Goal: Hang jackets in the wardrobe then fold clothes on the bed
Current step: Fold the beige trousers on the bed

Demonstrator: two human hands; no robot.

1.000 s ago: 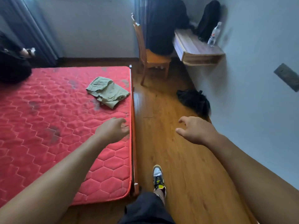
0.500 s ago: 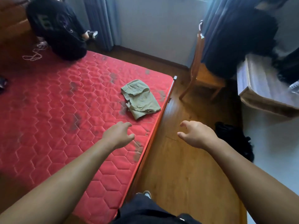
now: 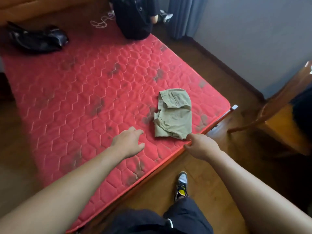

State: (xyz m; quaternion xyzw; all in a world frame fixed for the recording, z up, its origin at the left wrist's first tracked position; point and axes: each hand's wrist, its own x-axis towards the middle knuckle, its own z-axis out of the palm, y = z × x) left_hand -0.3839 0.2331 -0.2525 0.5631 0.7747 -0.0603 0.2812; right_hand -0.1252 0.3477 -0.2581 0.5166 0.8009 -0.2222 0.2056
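Note:
A folded olive-green garment (image 3: 175,114) lies on the red quilted mattress (image 3: 87,92) near its right edge. My left hand (image 3: 129,143) hovers over the mattress just left of the garment, fingers loosely curled, holding nothing. My right hand (image 3: 201,146) reaches to the garment's near right corner; its fingertips are at the cloth's edge, and I cannot tell whether they touch it. A black garment (image 3: 37,39) lies crumpled at the mattress's far left.
A person in black (image 3: 135,17) sits at the far end of the bed, a white cord (image 3: 101,22) beside them. A wooden chair (image 3: 283,119) stands right of the bed. My shoe (image 3: 182,184) is on the wooden floor.
My view has swung left onto the bed. Both hands moved forward toward the olive garment; the right hand went from over the floor to the garment's corner.

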